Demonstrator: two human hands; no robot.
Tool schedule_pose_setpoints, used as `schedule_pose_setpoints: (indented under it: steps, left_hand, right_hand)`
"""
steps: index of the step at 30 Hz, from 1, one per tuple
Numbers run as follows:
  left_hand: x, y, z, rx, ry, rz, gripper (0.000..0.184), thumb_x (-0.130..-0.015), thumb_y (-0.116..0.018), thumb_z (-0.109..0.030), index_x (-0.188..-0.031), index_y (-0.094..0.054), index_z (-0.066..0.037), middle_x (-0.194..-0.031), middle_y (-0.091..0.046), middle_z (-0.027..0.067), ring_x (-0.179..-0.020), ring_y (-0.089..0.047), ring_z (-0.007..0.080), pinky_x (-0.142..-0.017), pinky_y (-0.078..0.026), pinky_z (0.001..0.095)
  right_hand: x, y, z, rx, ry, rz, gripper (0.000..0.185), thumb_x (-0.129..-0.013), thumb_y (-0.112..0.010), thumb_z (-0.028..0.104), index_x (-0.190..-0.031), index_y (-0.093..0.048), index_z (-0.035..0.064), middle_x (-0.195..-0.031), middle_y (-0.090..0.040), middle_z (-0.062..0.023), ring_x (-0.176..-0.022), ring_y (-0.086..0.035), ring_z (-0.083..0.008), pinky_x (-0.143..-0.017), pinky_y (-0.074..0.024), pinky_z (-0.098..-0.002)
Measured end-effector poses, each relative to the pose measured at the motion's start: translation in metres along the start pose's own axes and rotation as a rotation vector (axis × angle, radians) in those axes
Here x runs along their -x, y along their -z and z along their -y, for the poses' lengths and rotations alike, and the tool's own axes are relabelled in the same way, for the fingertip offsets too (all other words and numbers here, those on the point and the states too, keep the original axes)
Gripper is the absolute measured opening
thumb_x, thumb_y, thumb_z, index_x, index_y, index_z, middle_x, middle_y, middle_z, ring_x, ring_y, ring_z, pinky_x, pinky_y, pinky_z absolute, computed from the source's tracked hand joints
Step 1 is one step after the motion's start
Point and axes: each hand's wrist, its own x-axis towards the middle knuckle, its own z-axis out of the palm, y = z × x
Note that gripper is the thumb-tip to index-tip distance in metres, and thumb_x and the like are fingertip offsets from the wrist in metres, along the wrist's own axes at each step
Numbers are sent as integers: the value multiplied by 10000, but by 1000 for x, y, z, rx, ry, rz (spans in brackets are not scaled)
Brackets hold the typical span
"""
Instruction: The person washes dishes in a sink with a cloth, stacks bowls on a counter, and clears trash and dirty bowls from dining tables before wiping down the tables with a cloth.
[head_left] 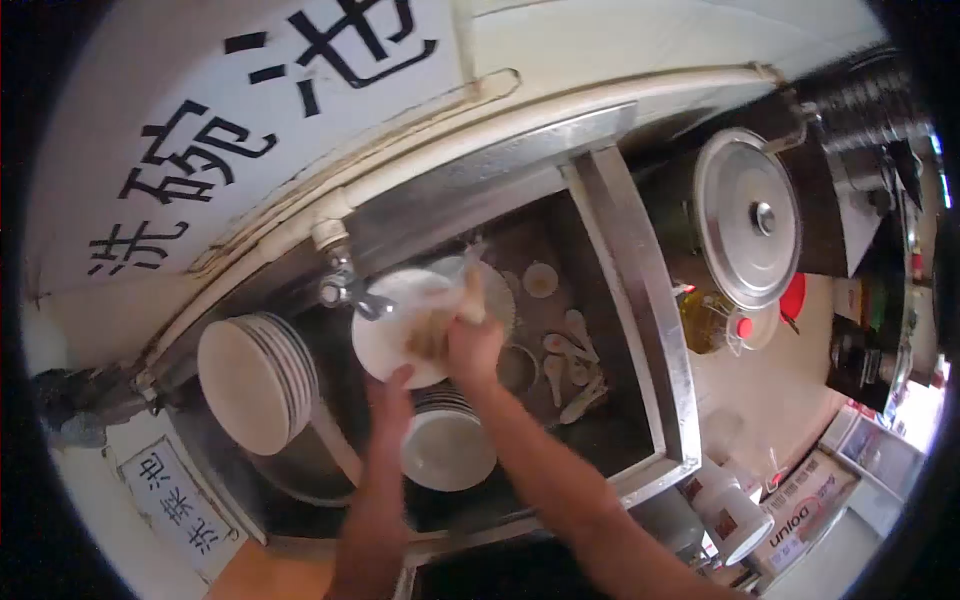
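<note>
Under the tap [350, 290], both hands [475, 350] touch the plate [385, 335].

Left hand [392, 392] gripping white plate [385, 335], right hand [474, 350] against it (faucet [345, 288] above), metal sink [635, 290]

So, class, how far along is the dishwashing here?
Perhaps done: the plate stack at left, neatly piled, though its cleanliness can't be judged. In hand: one plate, held by the left hand near the tap, the right hand over it. Probably left: the spoons lying loose in the sink. The stacked bowls could be either.
</note>
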Motion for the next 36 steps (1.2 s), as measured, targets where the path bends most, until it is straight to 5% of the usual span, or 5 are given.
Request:
schedule_pose_setpoints:
  steps: [19,24,27,31,36]
  left_hand:
    - [12,-48,-10,-211,-151,-185,569,-858,-653,-104,-1392,-499,14,-1380,-558,149,-1211,-564,252,-1014,-463,385]
    - [0,-9,-37,-339,131,155,587,-833,-604,-42,-1406,-489,14,-1308,-593,141,-1275,-506,219,-1086,-396,359]
    - [5,-25,-17,-526,-216,-3,611,-823,-608,-47,-1416,-470,7,-1322,-583,138,-1247,-539,223,-1046,-439,352]
    - [-26,29,-28,-638,97,327,535,-872,-623,-101,-1382,-505,7,-1274,-632,126,-1130,-607,239,-1007,-466,366]
    - [-48,-35,-21,-77,24,-281,394,-941,-618,-161,-1296,-598,8,-1168,-675,105,-1054,-626,204,-921,-501,368]
  right_hand:
    - [22,35,55,-1086,-596,-195,185,-811,-600,16,-936,-733,-14,-1006,-717,-134,-854,-687,-164,-705,-565,-354]
    - [-4,39,11,-1117,-489,85,785,-828,-531,-80,-1550,-282,100,-1165,-655,-128,-1047,-633,-252,-872,-560,-378]
    - [20,47,73,-1469,-694,-170,401,-836,-612,-31,-1237,-601,-18,-1034,-678,-95,-909,-666,-203,-728,-548,-338]
    - [-17,67,10,-763,-400,190,362,-826,-601,-39,-1185,-630,-7,-985,-696,-64,-845,-673,-185,-722,-545,-336]
    - [56,82,72,-1326,-414,-40,467,-973,-638,317,-1305,-543,2,-1276,-637,-152,-1103,-626,-200,-914,-494,-352]
